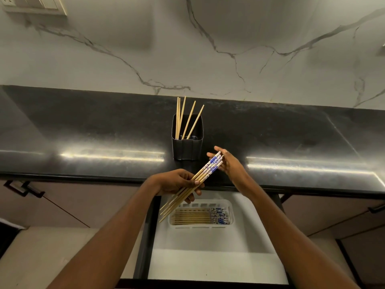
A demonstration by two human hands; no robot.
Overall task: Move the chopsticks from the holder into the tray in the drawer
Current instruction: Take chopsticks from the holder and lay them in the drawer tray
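A black square holder (187, 148) stands on the dark counter with several plain wooden chopsticks (188, 119) leaning in it. My left hand (177, 183) grips a bundle of chopsticks with blue-and-white patterned ends (205, 171), held slanted above the drawer. My right hand (230, 163) is flat against the patterned ends of that bundle, fingers apart. Below, in the white open drawer (208, 265), a white tray (231, 207) holds several more patterned chopsticks (200, 216) lying side by side.
The black counter (83, 130) runs across the view under a marble-patterned wall. Cabinet doors with dark handles (27, 189) flank the drawer on both sides.
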